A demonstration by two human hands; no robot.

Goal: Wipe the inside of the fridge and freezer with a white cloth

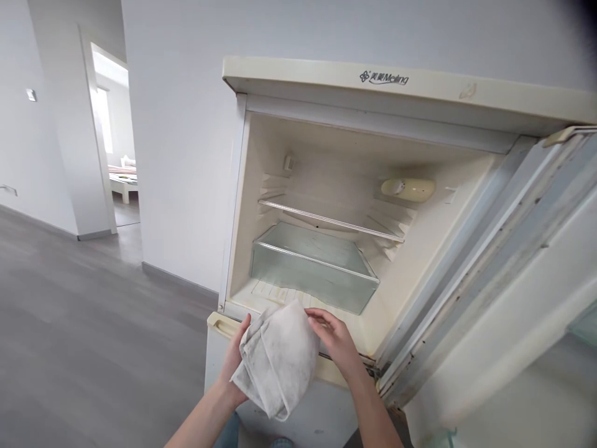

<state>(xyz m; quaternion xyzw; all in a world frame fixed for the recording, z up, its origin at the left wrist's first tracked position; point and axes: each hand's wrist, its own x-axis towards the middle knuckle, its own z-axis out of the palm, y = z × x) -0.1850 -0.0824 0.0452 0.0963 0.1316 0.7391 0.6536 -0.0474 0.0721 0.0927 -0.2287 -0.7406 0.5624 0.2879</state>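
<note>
A soiled white cloth (pixel 277 358) hangs between my two hands just in front of an open cream fridge (pixel 387 81). My left hand (pixel 236 351) grips its left edge from behind, fingers curled round the fabric. My right hand (pixel 333 336) pinches the cloth's upper right edge with thumb and fingers. Both hands hover over the fridge's front sill. Inside the compartment sit a clear glass shelf (pixel 326 219) and, below it, a clear plastic drawer (pixel 312 267).
The fridge door (pixel 513 298) stands swung open to the right, its dirty seal facing me. A closed lower door with a cream handle (pixel 221 323) lies under my hands. Grey wood floor stretches left toward a doorway (pixel 114 137) into another room.
</note>
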